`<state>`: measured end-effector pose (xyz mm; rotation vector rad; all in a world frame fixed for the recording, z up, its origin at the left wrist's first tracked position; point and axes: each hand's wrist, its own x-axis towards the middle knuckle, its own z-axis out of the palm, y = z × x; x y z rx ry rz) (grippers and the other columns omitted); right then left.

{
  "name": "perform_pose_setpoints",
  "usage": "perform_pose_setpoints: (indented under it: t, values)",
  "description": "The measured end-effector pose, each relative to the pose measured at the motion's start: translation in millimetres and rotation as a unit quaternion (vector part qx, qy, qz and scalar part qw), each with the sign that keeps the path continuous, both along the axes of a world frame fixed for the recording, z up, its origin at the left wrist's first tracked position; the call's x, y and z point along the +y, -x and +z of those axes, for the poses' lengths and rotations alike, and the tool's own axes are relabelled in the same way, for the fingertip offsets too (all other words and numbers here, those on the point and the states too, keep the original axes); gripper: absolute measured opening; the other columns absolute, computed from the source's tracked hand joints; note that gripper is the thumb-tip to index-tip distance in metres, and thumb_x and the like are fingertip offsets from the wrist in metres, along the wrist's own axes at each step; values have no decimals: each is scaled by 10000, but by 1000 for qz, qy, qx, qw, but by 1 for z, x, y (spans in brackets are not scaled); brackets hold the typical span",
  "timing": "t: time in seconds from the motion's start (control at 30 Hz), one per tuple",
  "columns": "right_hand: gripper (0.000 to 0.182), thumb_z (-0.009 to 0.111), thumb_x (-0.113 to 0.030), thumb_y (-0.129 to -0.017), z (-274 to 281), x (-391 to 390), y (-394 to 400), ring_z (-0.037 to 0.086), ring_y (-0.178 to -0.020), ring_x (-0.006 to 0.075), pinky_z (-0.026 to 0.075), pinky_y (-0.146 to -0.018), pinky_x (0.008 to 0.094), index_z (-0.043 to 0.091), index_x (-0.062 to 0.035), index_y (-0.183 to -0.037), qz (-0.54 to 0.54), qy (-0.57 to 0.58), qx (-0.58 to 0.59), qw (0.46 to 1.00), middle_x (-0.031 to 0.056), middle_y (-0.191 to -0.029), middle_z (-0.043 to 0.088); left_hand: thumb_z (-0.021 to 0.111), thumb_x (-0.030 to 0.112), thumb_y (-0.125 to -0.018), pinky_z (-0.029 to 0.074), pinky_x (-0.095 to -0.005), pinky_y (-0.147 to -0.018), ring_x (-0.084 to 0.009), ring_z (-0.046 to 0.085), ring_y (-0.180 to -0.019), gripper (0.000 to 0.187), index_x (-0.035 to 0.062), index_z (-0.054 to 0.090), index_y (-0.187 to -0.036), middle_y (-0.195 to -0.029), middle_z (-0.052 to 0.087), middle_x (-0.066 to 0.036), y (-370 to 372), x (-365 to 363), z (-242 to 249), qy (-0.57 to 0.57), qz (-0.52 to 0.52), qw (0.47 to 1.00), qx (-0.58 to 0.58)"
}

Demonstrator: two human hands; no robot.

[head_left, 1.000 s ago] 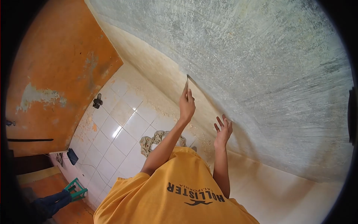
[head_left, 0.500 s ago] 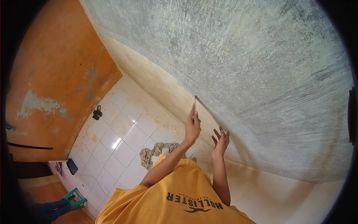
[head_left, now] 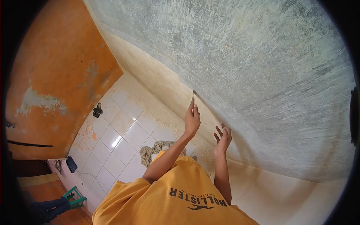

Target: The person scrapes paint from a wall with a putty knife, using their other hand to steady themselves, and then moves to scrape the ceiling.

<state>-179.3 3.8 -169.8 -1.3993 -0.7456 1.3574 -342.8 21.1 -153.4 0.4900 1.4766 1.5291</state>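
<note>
My left hand [head_left: 192, 123] is closed around a scraper [head_left: 194, 95], its thin dark blade pointing away from me. The blade's tip meets the wall [head_left: 240, 75] where the rough grey-green surface borders a smoother cream band [head_left: 161, 71]. Most of the handle is hidden by my fingers. To the right and lower, my right hand [head_left: 223, 141] is raised with fingers apart and nothing in it, its fingertips right by the wall surface.
White floor tiles [head_left: 125, 150] lie below, with scattered peeled flakes and a crumpled patterned cloth [head_left: 147, 154]. A dark object [head_left: 97, 110] sits near the orange wall [head_left: 56, 67]. At lower left are a green stool [head_left: 78, 198] and a person's dark-clothed leg [head_left: 52, 207].
My left hand has moved slightly up and left along the border with the scraper, whose blade now shows more edge-on. My right hand has shifted very little, still open.
</note>
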Motion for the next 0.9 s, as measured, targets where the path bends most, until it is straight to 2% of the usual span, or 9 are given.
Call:
perform_pose_setpoints:
  t: [0.17, 0.3, 0.4, 0.5, 0.63, 0.83, 0.9]
  values:
    - [789, 519, -274, -1028, -3, -2, 1, 642, -1147, 260, 574, -815, 337, 42, 55, -1563, 2, 4, -10, 1000, 170, -1446, 523, 410, 256, -1087, 385, -260, -552, -73, 389, -596, 482, 107, 377, -1544, -666, 420, 21, -17, -11, -5, -27, -13, 996, 85]
    - [789, 520, -278, -1029, 3, 0, 0, 644, -1144, 259, 573, -810, 331, 44, 52, -1564, 1, 4, -9, 1000, 168, -1448, 522, 414, 229, -1082, 393, -285, -565, -95, 398, -608, 481, 68, 383, -1534, -675, 442, -6, -1, 4, -3, -2, 9, 1000, 21]
    - [787, 520, -280, -1031, -2, -3, -4, 644, -1146, 256, 573, -804, 329, 47, 49, -1565, 11, -4, -16, 1000, 167, -1451, 520, 412, 212, -1079, 388, -291, -553, -98, 396, -596, 475, 86, 384, -1537, -670, 424, -8, -4, 2, -6, -10, 18, 997, 70]
    - [797, 527, -263, -1010, -1, -4, -3, 620, -1178, 248, 539, -871, 354, 48, 38, -1571, 17, 17, -21, 999, 141, -1456, 515, 403, 208, -1078, 372, -292, -543, -96, 380, -582, 473, 109, 383, -1540, -671, 424, -3, -21, -10, -5, -34, -7, 992, 124]
    - [766, 511, -273, -1038, -2, -3, -3, 641, -1151, 256, 571, -804, 326, 58, 45, -1568, 12, 5, -21, 1000, 165, -1460, 511, 422, 197, -1075, 387, -300, -557, -112, 395, -577, 477, 109, 380, -1541, -664, 459, -43, 4, 4, -6, 4, 12, 998, 54]
    - [759, 505, -278, -1041, -11, -8, -5, 635, -1160, 261, 571, -809, 332, 61, 33, -1572, 23, 4, -23, 999, 167, -1468, 502, 440, 179, -1069, 383, -292, -550, -109, 386, -575, 483, 65, 377, -1535, -647, 419, -10, -24, -4, -7, -54, 24, 986, 156]
    - [755, 507, -277, -1041, -13, -5, -5, 636, -1158, 262, 570, -812, 333, 67, 28, -1573, 17, 5, -19, 1000, 168, -1467, 503, 441, 181, -1070, 385, -296, -547, -110, 385, -571, 482, 53, 379, -1530, -643, 424, -11, -11, 4, -13, -60, 40, 988, 135]
